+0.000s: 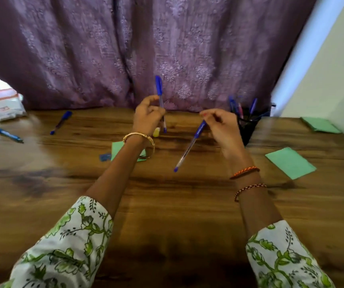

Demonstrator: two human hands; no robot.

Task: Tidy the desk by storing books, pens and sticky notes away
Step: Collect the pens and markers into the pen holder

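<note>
At the far left a clear zip pouch (1, 106) is sitting at the back edge of the wooden desk (167, 204), with 2 loose blue pens nearby: one (8, 134) lying near the left edge, another (61, 122) lying further in. Moving right, a green sticky note (117, 149) is lying partly hidden under the left wrist.

The left hand (147, 119) is curling its fingers round an upright capped pen (161, 103), held clear of the desk. The right hand (222, 129) is pinching a second pen (189, 145) by its blue cap end, the clear barrel slanting down toward the desk.

Just behind the right hand a black pen holder (248, 125) is already carrying several pens. Further right, 2 more green sticky notes are waiting, one (290, 163) near the front, one (320, 125) at the back.

The risk lies in that cap-end pinch: if the cap is loose, the barrel could be slipping out and rolling away. The crowded holder could also be tipping or deflecting a pen pushed in at a slant.
</note>
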